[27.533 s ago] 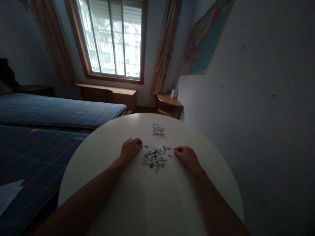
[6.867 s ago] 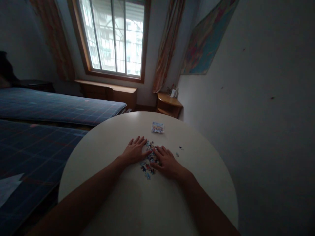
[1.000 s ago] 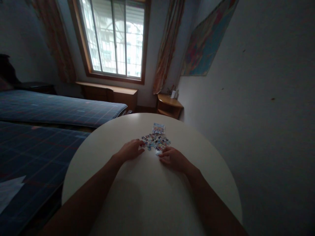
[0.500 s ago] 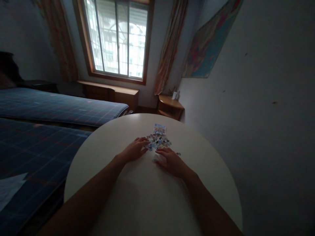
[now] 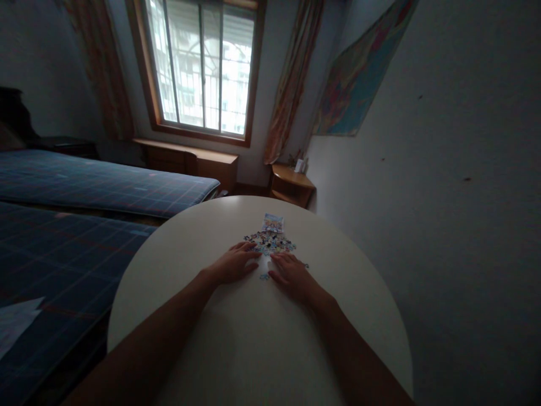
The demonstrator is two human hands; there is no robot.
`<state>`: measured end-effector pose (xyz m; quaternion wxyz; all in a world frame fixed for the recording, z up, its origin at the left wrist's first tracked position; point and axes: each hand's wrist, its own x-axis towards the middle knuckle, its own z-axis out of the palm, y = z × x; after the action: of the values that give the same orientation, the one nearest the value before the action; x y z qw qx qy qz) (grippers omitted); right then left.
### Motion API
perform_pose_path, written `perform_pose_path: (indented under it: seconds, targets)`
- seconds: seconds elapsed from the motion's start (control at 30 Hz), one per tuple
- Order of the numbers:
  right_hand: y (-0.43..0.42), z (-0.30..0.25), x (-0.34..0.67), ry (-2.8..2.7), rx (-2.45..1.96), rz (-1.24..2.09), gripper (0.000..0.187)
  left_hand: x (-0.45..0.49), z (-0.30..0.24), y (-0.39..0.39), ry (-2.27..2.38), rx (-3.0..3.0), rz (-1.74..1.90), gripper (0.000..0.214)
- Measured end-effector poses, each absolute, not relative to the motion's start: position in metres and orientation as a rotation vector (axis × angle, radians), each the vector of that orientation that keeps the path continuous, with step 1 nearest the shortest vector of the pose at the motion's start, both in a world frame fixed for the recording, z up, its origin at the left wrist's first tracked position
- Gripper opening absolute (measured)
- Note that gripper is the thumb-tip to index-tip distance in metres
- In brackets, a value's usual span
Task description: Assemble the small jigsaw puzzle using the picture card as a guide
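Observation:
A heap of small coloured puzzle pieces (image 5: 270,243) lies on a round white table (image 5: 253,349). My left hand (image 5: 235,264) rests flat on the table with fingers stretched out, fingertips touching the near left side of the heap. My right hand (image 5: 291,274) lies flat beside it, fingers extended toward the heap's near right side. A single loose piece (image 5: 264,276) sits between my two hands, and another stray piece (image 5: 306,265) lies just right of my right hand. A small printed picture card (image 5: 273,223) lies just beyond the heap.
Two beds with blue checked covers (image 5: 84,192) stand to the left of the table. A window (image 5: 203,67) with curtains is at the back, a wooden corner shelf (image 5: 291,183) below it. A map (image 5: 359,67) hangs on the right wall, close to the table.
Both hands have flattened and slid slightly back toward me from the heap. One piece now lies uncovered between them. The camera has shifted a little.

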<state>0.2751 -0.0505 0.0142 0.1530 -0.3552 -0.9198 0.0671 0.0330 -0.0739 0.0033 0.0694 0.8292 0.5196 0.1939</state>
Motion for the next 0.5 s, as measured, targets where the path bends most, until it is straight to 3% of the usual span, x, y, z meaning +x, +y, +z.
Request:
perform_pose_path:
  seconds: [0.23, 0.5]
  targets:
    - [-0.053, 0.006, 0.267, -2.661, -1.11, 0.268, 0.057, 0.04, 0.004, -0.077, 1.597, 2.475, 0.596, 0.071]
    - [-0.052, 0.02, 0.273, -2.712, -0.996, 0.113, 0.044, 0.044, 0.0, -0.077, 1.645, 2.459, 0.559, 0.081]
